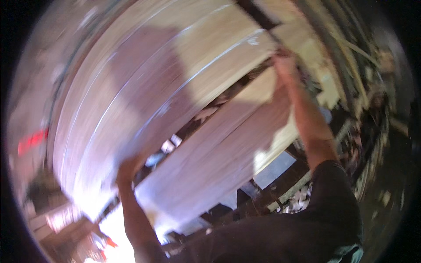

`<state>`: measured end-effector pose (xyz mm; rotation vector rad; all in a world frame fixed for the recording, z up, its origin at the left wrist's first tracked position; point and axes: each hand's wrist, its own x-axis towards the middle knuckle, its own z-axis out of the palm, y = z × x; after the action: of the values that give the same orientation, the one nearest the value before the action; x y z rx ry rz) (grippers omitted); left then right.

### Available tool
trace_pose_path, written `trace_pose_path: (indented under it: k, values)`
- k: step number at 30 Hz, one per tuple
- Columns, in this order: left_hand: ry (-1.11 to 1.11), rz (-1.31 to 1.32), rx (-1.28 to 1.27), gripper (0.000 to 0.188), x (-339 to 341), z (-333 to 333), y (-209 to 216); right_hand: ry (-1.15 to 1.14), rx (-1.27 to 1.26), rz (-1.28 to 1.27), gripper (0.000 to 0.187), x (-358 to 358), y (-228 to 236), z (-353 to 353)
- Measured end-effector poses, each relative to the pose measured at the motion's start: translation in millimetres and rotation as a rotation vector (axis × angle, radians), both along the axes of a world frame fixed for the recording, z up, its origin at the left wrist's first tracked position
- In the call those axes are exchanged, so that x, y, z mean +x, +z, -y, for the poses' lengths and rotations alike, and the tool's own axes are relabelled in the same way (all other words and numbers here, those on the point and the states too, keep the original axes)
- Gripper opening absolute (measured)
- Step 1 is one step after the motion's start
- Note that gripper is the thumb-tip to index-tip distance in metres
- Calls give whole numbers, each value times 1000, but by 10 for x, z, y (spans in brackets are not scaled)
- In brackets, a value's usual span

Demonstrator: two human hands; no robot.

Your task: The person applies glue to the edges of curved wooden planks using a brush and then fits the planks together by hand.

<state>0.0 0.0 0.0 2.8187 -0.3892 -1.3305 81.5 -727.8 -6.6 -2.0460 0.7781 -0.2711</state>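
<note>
Touching the wooden panel (169, 90), left hand (128, 169) and right hand (285, 65) blur, grip closure unclear.

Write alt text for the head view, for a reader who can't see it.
A person's left hand and right hand are at the near edge of a wide, pale wooden surface marked with light lines. A dark gap separates it from a narrower wooden panel closer to the body. The picture is blurred.

There are two bare hands (128, 170) (285, 63), two pale wooden panels (201, 162) and, on the wider panel (149, 70), three long thin shiny lines (164, 108).
</note>
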Motion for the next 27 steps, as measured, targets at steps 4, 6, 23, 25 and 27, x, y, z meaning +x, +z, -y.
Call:
trace_pose_path:
  k: [4, 6, 23, 25, 27]
  values:
    - [168, 243, 176, 52, -389, -558, 184, 224, -691, -100, 55, -102, -76, 383]
    - [870, 574, 117, 51, -615, -508, 262, 289, -275, 264, 46, -238, -15, 155]
    - [1544, 1518, -177, 99, -4525, -913, 1877, 1451, -645, -385, 70, -1450, 1128, -4879]
    - [1641, 1311, -475, 107, -4588, -1355, 1868, 1508, -701, -624, 73, -1279, 1111, -4981]
    - [1545, 1131, -766, 109, -4539, -1708, 1873, 1539, -452, -624, 66, -1037, 421, -4717]
